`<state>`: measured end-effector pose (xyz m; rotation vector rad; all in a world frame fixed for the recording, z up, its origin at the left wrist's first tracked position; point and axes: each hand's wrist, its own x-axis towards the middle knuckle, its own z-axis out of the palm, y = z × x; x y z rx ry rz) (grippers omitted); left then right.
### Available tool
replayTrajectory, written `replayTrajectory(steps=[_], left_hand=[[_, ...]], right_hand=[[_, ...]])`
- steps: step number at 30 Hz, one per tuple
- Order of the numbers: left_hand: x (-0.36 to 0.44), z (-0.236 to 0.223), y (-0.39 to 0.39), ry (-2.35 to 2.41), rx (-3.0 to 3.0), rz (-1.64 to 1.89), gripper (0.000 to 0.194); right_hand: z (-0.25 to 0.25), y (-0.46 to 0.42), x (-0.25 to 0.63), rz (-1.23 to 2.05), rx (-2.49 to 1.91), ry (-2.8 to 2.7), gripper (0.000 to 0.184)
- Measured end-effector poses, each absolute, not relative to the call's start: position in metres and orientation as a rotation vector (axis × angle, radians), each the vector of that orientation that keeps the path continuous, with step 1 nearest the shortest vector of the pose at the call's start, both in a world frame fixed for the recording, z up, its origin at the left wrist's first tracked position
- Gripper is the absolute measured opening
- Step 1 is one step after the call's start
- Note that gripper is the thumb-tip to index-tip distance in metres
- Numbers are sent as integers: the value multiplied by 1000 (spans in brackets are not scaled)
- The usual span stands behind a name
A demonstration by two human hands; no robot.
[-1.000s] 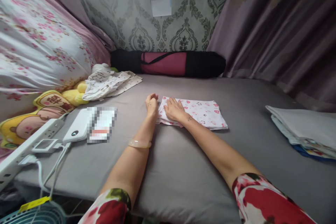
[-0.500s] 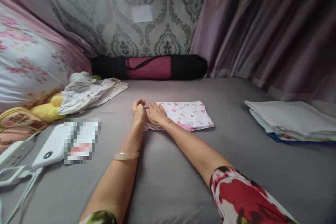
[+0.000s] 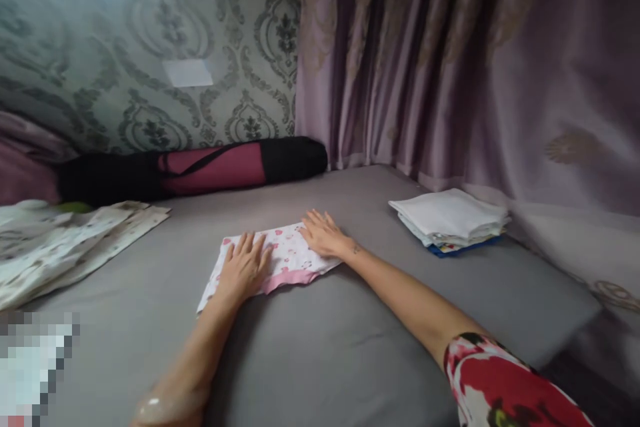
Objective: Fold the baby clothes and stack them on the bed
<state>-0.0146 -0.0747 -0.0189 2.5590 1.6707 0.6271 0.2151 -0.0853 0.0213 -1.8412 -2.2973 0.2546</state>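
Cloth (image 3: 287, 253) lies under left hand (image 3: 244, 268) and right hand (image 3: 323, 235).

On the sheet (image 3: 320, 360) I see a cloth (image 3: 286, 248), with a folded pile (image 3: 450, 215) to its right and a bag (image 3: 215, 168) behind, by the wall (image 3: 235, 33).

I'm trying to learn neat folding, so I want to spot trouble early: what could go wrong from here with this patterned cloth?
Pink fabric shows unevenly along the near edge of the patterned cloth, so the fold might end up crooked. The left hand and right hand lie on it near opposite ends; unequal pushing could wrinkle it. The folded stack might slide if bumped.
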Motion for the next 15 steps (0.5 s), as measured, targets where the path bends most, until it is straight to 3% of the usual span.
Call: replayTrajectory(steps=[3,6,15], left_hand=[[-20,-28,-71,1658,2623,310,45],[-28,-32,-65,1645,2662,244,48],[-39,-34,-58,1800,2655,538,49]], right_hand=[[8,-87,223,263,-1848,-2267,52],[-6,-88,223,248,-1827,-2246,51],[2,-89,240,294,-1859,-1980,47]])
